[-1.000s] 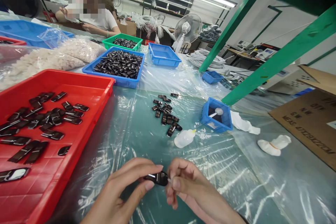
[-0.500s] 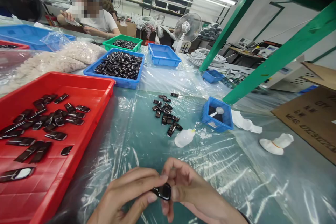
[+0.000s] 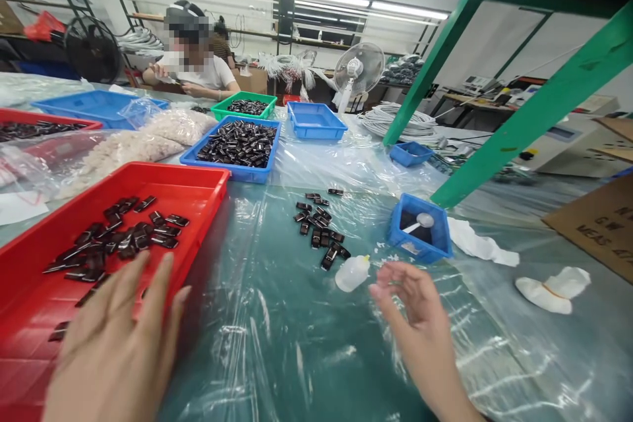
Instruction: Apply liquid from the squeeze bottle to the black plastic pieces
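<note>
Head view: left hand (image 3: 113, 336) spread, seemingly empty, over red tray (image 3: 24, 323) of probably finished black pieces (image 3: 131, 239); right hand (image 3: 415, 316) half-curled, hold unclear; counter (image 3: 267, 343) pile (image 3: 320, 231) probably remains.

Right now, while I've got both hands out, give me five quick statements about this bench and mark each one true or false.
1. The left hand is over the large red plastic tray. True.
2. The right hand is gripping the translucent white squeeze bottle. False: the bottle is on the plastic-covered table, beside that hand.
3. A white spoon rests in the small blue plastic box. True.
4. The green plastic tray holds white parts. False: it holds small black pieces.
5. A loose cluster of glossy black pieces lies on the table, beyond the bottle. True.
</note>
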Demonstrator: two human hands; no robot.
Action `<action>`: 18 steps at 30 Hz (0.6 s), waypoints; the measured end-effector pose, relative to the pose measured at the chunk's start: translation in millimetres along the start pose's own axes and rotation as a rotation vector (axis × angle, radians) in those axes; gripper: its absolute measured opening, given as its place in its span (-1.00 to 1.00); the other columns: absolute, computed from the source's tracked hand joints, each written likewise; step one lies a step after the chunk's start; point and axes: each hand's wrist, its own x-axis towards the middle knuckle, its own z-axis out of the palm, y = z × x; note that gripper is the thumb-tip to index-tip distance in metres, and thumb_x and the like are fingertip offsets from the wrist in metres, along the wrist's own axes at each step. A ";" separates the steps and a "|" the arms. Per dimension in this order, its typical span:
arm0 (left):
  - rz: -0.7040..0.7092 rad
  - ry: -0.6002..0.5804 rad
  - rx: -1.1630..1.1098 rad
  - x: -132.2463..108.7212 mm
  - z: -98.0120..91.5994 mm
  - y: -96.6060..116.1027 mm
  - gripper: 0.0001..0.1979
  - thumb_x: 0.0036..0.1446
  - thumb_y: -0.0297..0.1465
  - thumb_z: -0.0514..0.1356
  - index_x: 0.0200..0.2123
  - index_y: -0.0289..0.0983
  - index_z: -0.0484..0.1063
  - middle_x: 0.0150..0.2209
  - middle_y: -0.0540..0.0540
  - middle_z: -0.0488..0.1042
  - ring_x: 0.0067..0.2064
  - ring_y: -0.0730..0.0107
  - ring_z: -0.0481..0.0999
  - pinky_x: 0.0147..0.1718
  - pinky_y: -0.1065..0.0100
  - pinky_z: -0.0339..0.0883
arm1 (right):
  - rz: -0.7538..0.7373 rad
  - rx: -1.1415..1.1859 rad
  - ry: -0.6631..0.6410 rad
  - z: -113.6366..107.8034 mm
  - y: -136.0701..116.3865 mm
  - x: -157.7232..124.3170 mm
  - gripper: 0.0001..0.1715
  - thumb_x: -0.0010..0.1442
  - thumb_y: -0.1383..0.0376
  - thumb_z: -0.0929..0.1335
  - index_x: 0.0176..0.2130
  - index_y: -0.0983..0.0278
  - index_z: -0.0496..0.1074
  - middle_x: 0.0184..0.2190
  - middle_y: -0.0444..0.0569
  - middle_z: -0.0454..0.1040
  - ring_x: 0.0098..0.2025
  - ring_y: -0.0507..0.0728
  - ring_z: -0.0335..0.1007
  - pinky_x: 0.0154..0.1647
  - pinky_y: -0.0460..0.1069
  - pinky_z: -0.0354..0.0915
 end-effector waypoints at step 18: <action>0.626 -0.457 -0.349 76.7 115.4 113.3 -0.80 0.24 -0.49 0.21 -0.06 -0.32 0.43 -0.02 -0.14 0.47 -0.07 0.21 0.52 -0.14 0.11 0.47 | 0.008 -0.117 -0.286 18.6 24.5 15.4 -0.66 0.18 0.13 0.34 -0.09 0.21 0.25 -0.20 0.02 0.55 -0.12 0.22 0.50 -0.14 0.08 0.41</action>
